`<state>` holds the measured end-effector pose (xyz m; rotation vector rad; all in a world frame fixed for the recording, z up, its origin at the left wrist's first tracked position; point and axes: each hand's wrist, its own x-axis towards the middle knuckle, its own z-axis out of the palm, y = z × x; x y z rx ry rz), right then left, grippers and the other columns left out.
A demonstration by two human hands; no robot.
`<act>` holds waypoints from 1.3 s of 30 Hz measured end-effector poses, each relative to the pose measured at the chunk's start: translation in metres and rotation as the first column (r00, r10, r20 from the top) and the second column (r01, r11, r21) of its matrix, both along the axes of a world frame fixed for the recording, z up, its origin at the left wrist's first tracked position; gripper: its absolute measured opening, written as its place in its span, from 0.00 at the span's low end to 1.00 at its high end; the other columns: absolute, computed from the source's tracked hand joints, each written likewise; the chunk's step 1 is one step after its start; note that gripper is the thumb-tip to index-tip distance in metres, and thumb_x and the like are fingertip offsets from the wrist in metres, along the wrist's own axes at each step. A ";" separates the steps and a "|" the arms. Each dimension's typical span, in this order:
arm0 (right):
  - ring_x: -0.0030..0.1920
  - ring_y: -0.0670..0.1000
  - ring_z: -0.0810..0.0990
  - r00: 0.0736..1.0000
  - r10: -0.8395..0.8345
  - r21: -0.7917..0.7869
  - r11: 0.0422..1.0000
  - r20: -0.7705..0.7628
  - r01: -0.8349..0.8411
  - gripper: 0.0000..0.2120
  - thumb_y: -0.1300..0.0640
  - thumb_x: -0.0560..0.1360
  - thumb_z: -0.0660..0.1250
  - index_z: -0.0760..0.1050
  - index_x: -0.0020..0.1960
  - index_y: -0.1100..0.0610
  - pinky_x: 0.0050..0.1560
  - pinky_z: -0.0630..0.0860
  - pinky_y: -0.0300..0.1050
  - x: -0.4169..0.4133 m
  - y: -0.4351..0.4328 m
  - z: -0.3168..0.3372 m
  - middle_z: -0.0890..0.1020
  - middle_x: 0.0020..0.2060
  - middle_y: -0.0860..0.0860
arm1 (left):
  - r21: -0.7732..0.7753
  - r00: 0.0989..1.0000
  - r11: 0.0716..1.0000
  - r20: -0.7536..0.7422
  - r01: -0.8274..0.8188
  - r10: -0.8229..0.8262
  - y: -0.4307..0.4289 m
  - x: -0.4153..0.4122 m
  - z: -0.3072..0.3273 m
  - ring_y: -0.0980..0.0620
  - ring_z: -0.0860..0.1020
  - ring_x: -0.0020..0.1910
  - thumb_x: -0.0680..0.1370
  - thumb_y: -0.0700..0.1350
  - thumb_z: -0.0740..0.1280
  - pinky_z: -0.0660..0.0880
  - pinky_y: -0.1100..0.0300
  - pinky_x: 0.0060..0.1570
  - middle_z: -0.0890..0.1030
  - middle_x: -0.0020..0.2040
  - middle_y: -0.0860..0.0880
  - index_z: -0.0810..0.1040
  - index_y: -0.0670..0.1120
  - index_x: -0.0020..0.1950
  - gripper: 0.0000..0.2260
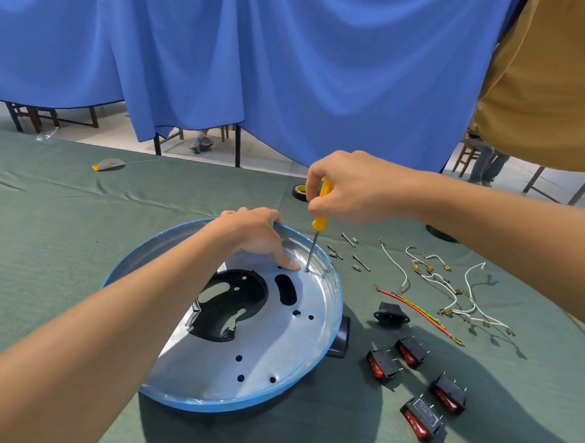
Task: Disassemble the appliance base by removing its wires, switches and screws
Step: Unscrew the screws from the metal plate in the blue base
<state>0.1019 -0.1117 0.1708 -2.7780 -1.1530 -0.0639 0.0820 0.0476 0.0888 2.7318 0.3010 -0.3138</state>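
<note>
Right hand (352,187) fingers grip yellow-handled screwdriver (319,221), tip at 1 o'clock on round blue-rimmed metal appliance base (246,362). Left hand (254,236) fingers grip its 12 o'clock rim.

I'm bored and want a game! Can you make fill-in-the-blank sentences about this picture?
1. The right hand grips a screwdriver with a ____ handle.
2. The left hand holds the round appliance base, whose rim is ____.
3. ____ red switches lie beside the base.
Missing words: yellow, blue, four.
</note>
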 end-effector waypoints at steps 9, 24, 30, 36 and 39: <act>0.34 0.48 0.75 0.943 0.112 0.460 0.887 -0.312 0.046 0.16 0.52 0.73 0.74 0.79 0.42 0.67 0.39 0.80 0.40 0.006 -0.009 0.032 0.76 0.34 0.55 | 0.002 1.000 1.000 0.012 0.004 -0.004 0.002 0.000 -0.001 0.42 0.70 0.59 0.64 0.64 0.76 0.70 0.46 0.60 0.74 0.60 0.46 0.68 0.52 0.57 0.30; 0.44 0.53 0.77 0.948 0.300 -0.358 0.901 0.105 -0.245 0.10 0.44 0.74 0.69 0.80 0.44 0.51 0.41 0.77 0.50 0.005 0.001 -0.044 0.79 0.41 0.50 | 0.022 0.999 1.000 0.047 0.020 -0.021 0.001 0.003 -0.004 0.45 0.71 0.58 0.65 0.63 0.76 0.67 0.51 0.56 0.75 0.59 0.49 0.70 0.52 0.61 0.31; 0.28 0.54 0.67 0.944 0.309 -0.387 0.889 0.114 -0.245 0.18 0.54 0.74 0.67 0.65 0.29 0.53 0.27 0.63 0.44 0.007 0.004 -0.053 0.68 0.26 0.52 | 0.013 0.998 1.000 0.059 0.027 -0.028 0.001 0.002 -0.004 0.46 0.71 0.56 0.65 0.63 0.75 0.66 0.51 0.53 0.75 0.57 0.49 0.70 0.52 0.61 0.30; 0.25 0.51 0.65 0.925 0.361 -0.450 0.850 0.118 -0.274 0.19 0.59 0.73 0.65 0.61 0.28 0.51 0.25 0.62 0.43 0.006 0.012 -0.054 0.67 0.26 0.51 | 0.025 0.997 0.999 0.065 0.040 -0.041 0.000 0.002 -0.004 0.46 0.71 0.57 0.65 0.63 0.75 0.66 0.50 0.56 0.75 0.58 0.50 0.69 0.53 0.57 0.28; 0.25 0.51 0.66 0.904 0.401 -0.493 0.822 0.144 -0.286 0.18 0.57 0.71 0.67 0.60 0.29 0.51 0.25 0.62 0.42 0.007 0.015 -0.057 0.67 0.27 0.51 | 0.038 0.997 0.999 0.069 0.033 -0.035 0.000 0.001 -0.003 0.46 0.71 0.57 0.64 0.64 0.75 0.66 0.51 0.54 0.75 0.56 0.50 0.68 0.54 0.55 0.28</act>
